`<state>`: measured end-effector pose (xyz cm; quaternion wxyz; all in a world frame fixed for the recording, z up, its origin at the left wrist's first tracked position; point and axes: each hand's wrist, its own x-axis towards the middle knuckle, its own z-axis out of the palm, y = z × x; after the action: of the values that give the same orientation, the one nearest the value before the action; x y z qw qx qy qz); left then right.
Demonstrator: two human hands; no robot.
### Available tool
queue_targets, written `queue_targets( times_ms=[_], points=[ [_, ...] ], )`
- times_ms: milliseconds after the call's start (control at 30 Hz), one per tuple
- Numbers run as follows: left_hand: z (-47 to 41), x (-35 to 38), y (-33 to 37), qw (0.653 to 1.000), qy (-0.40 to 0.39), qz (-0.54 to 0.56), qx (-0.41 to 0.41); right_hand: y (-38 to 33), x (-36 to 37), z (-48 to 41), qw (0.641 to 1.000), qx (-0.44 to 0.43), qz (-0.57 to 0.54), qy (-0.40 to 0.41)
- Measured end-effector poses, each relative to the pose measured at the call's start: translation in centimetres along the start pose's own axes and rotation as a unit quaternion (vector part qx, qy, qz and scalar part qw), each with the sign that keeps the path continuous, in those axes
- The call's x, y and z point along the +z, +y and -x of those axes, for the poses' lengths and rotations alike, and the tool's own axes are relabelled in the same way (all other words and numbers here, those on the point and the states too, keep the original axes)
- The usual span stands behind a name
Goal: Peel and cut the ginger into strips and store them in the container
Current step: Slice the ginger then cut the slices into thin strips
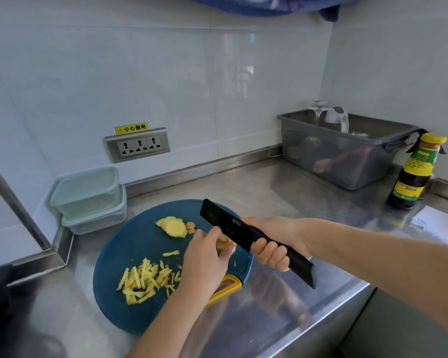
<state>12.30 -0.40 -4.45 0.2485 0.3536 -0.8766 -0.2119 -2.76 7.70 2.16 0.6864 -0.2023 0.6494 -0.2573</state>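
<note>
Fingers of your left hand [207,257] pinch a small ginger piece [224,244] just under the blade of the black knife [225,223], whose handle your right hand [274,245] grips in a full fist. Cut ginger strips [145,280] lie piled on the blue cutting board [119,251], with ginger slices [173,226] farther back. Two stacked containers [88,197] stand just beyond its left rim.

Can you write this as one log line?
right hand grips knife | left hand pinches ginger piece | strips on board
</note>
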Motion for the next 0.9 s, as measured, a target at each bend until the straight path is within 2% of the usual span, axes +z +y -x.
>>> queue_targets(
  times_ms=[233,900],
  points=[
    [-0.1,-0.1,0.0,1.0,0.008,0.006,0.001,-0.3,0.0,0.0,1.0,0.002,0.015,0.007],
    [-0.1,0.4,0.0,1.0,0.027,0.011,-0.001,0.1,2.3,-1.4,0.995,-0.003,0.021,0.1]
  ],
)
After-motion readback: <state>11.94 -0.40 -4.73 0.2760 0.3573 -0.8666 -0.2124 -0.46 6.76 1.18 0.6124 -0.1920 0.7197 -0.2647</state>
